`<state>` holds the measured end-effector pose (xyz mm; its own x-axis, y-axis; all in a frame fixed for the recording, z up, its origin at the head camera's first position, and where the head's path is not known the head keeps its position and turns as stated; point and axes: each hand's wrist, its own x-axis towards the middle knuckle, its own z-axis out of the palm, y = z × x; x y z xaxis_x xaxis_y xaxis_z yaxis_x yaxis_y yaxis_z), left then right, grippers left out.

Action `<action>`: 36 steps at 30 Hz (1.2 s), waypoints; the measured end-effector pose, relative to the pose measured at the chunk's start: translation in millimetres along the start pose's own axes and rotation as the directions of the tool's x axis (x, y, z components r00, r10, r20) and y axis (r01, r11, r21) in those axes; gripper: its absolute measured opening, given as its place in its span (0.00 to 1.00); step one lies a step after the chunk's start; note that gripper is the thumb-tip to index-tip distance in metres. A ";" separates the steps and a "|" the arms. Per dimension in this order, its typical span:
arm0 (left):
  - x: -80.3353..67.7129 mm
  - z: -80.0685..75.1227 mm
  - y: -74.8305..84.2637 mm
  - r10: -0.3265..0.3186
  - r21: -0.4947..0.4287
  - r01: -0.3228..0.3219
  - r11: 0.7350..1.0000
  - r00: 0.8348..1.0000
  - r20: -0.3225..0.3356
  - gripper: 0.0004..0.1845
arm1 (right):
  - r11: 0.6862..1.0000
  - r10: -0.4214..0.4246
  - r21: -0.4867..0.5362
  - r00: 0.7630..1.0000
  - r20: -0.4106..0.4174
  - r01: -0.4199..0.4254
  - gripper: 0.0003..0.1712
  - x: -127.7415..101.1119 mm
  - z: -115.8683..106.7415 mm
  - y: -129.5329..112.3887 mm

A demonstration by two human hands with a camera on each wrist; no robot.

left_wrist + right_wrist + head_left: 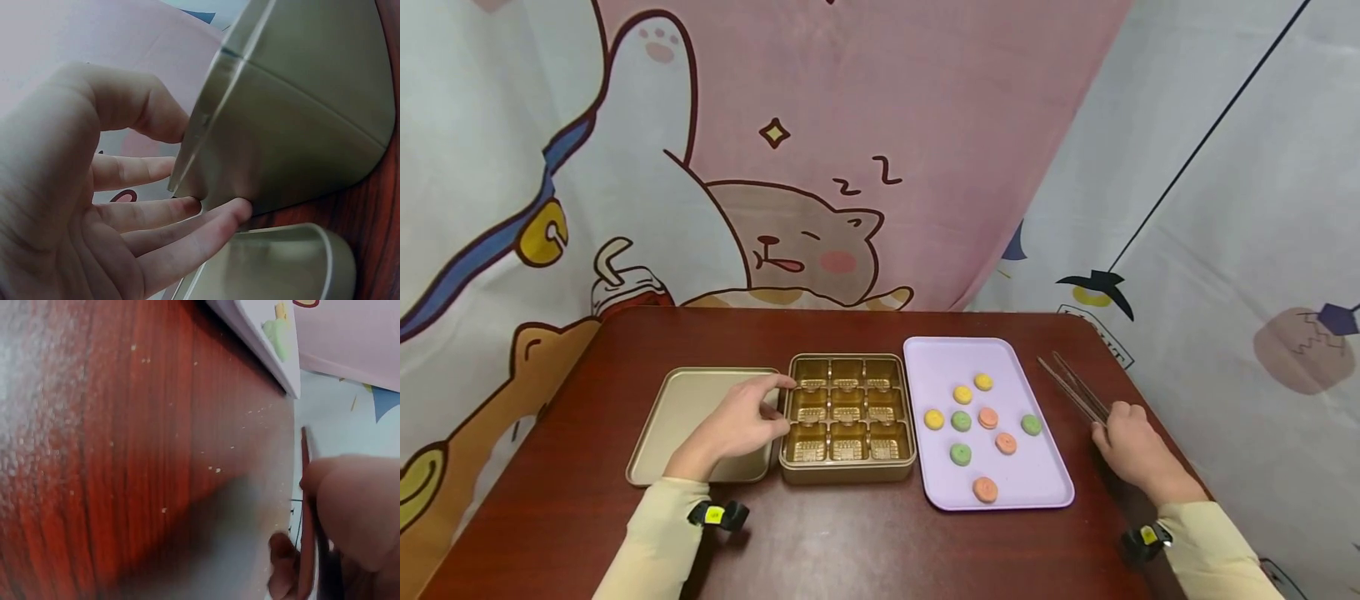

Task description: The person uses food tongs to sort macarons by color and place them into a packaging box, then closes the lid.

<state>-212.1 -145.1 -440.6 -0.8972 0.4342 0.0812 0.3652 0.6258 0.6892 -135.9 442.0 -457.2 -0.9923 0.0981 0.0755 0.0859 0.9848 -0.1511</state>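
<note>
- Two hands are at work in the head view: the left hand (741, 425) rests its fingers against the left wall of the gold box (847, 473), and the right hand (1131, 450) closes on the near end of the tongs (1071, 387).
- Nine cookies (961, 421) lie loose on the lilac tray (1045, 487), just right of the box; the lid (677, 408) lies left of it, under the left hand.
- Left wrist view: fingers (187, 234) lie nearly straight along the box wall (294, 144), pressing rather than gripping. Keep this brace low so the box stays square.
- Right wrist view: fingers (350, 512) curl round the tongs (306, 519) at the table (125, 456) edge; the tips are out of view, so whether they stand apart cannot be told.
- Advice: lift the tongs level, and pinch one cookie at its rim, lightly.
</note>
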 end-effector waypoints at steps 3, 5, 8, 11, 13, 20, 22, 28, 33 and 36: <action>-0.1 -0.8 -0.8 -0.003 0.003 0.003 1.000 1.000 -0.003 0.32 | 0.999 -0.040 0.020 0.999 -0.022 0.040 0.23 -1.9 -2.1 -7.3; -0.3 -1.0 -1.8 -0.004 0.007 0.004 1.000 1.000 -0.004 0.32 | 0.997 -0.068 0.029 0.997 -0.030 0.069 0.26 -3.6 -3.9 -12.6; -0.5 -0.8 -3.4 0.001 0.010 -0.001 1.000 1.000 -0.006 0.32 | 0.994 -0.102 0.037 0.994 -0.036 0.103 0.29 -5.6 -6.4 -19.5; -1.0 -0.5 -4.9 0.007 0.017 -0.007 1.000 1.000 -0.012 0.31 | 0.992 -0.127 0.024 0.992 -0.014 0.127 0.32 -5.4 -8.1 -24.5; -1.6 -0.4 -5.7 0.007 0.021 -0.007 1.000 1.000 -0.016 0.31 | 0.990 -0.144 0.015 0.990 0.011 0.144 0.34 -4.3 -8.9 -27.6; -2.7 -0.1 -5.3 0.013 0.027 -0.012 1.000 1.000 -0.024 0.31 | 0.981 -0.187 -0.033 0.980 0.071 0.189 0.33 -0.9 -8.8 -36.8; -2.4 -0.1 -4.5 0.014 0.022 -0.013 1.000 1.000 -0.022 0.31 | 0.979 -0.197 -0.045 0.978 0.074 0.201 0.33 0.4 -7.5 -38.9; -0.5 0.6 -3.7 0.006 0.006 -0.006 1.000 1.000 -0.012 0.31 | 0.971 -0.231 -0.047 0.971 0.066 0.234 0.30 3.2 -3.7 -40.8; 0.3 1.2 -3.6 0.005 -0.004 -0.005 1.000 1.000 -0.010 0.32 | 0.966 -0.253 -0.047 0.966 0.049 0.255 0.27 3.5 -1.1 -39.3; 0.3 1.2 -4.3 0.008 -0.011 -0.008 1.000 1.000 -0.011 0.32 | 0.965 -0.257 -0.050 0.965 0.043 0.259 0.27 3.7 0.5 -38.9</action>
<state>-213.7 -146.8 -444.4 -0.8970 0.4318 0.0943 0.3695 0.6156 0.6961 -142.9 403.9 -451.5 -0.9839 -0.1646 0.0696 -0.1698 0.9825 -0.0764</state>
